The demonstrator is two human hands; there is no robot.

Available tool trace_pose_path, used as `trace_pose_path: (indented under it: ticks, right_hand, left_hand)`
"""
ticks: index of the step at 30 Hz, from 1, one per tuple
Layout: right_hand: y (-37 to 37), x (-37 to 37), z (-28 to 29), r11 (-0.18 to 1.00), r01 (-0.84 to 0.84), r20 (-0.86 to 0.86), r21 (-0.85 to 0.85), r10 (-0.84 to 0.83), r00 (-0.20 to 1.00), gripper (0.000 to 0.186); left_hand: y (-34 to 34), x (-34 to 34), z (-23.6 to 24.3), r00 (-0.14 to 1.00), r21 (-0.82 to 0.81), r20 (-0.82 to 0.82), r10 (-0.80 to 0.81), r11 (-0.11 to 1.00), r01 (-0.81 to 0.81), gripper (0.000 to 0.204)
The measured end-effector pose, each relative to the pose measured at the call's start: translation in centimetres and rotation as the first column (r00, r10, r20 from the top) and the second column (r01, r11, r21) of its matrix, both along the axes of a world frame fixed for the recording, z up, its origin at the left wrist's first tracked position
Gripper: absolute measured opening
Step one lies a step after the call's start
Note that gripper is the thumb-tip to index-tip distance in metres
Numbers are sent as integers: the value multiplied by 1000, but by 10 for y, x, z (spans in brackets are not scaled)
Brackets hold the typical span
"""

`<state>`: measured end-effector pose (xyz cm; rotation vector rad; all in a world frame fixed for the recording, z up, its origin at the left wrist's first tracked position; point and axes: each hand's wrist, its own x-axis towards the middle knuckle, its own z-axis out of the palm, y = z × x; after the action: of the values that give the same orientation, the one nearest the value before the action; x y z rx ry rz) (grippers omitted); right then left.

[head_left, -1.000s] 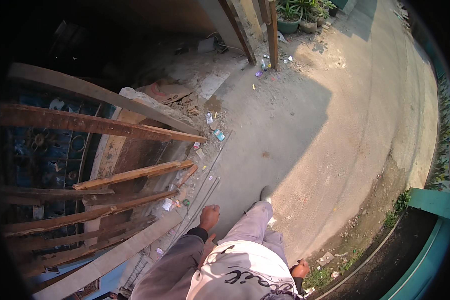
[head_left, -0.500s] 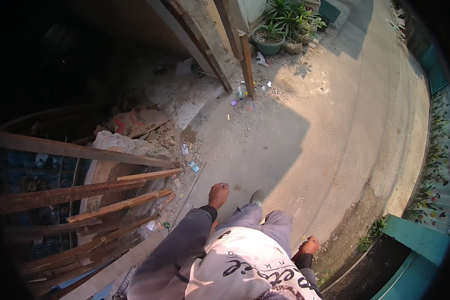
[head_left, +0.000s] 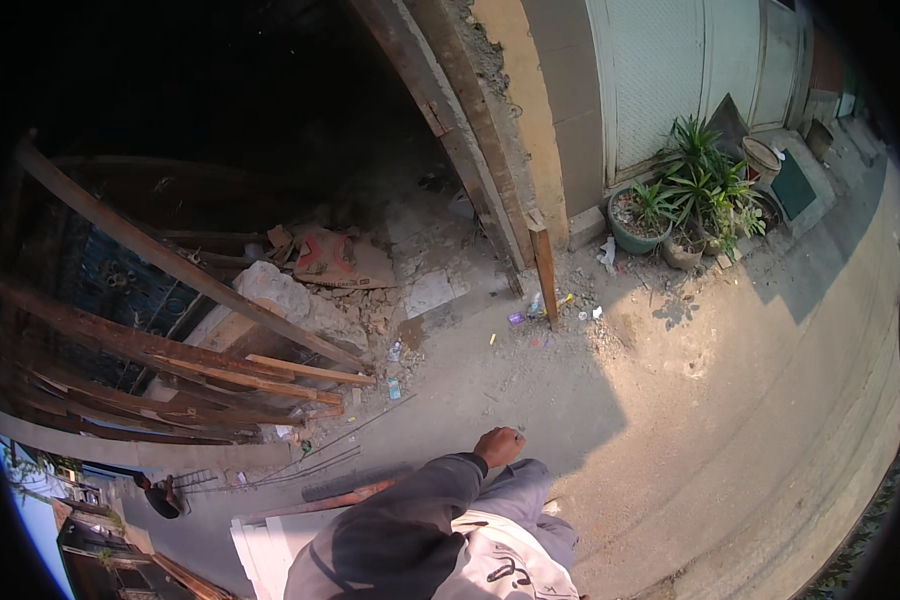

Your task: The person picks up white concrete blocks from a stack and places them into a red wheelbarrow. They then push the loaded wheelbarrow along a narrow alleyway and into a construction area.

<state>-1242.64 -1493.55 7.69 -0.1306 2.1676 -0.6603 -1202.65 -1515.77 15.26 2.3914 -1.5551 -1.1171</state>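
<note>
My left hand (head_left: 498, 447) is raised in front of my trousers (head_left: 513, 485), its fingers curled closed; anything inside is too small to make out. Beneath it is the shaded pavement (head_left: 480, 385). My dark grey sleeve covers the forearm, over a pale printed shirt (head_left: 505, 565). Left of that arm lie a white panel (head_left: 262, 550) and a reddish bar (head_left: 355, 497), partly hidden by the arm. My right hand is out of sight.
Leaning timber planks (head_left: 195, 275) stand before a dark opening at left, with rubble (head_left: 345, 325) and a torn sack (head_left: 342, 258). Upright posts (head_left: 542, 270), potted plants (head_left: 640, 230) and a pale door (head_left: 650, 90) line the upper right. A person (head_left: 158, 498) crouches at lower left.
My view has swung, bringing the door, plants and crouching person into sight. My right hand has left the frame; my left hand stays closed, now farther right in the picture.
</note>
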Motion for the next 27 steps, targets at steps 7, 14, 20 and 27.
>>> trace_pose_path:
  ticks: [7, 14, 20, 27]
  right_hand:
    - [-141, -95, 10, 935, -351, -11, 53, 352, 936, 30]
    - [-247, -206, 5, 687, -708, -38, 161, 721, 691, 31]
    - [-461, -244, -3, 156, -950, -199, 271, 975, 104, 39]
    - [-758, 169, 179, -595, -701, -591, -393, 748, -303, 84]
  left_hand:
    - [-100, -94, 14, 996, -66, -70, -62, 996, 58, 39]
    - [-214, -167, 7, 996, -88, -87, -27, 996, 19, 40]
    - [-265, -231, 9, 997, -25, -71, 29, 999, -31, 41]
    - [-314, -320, 5, 998, -180, -60, 33, 983, -43, 37]
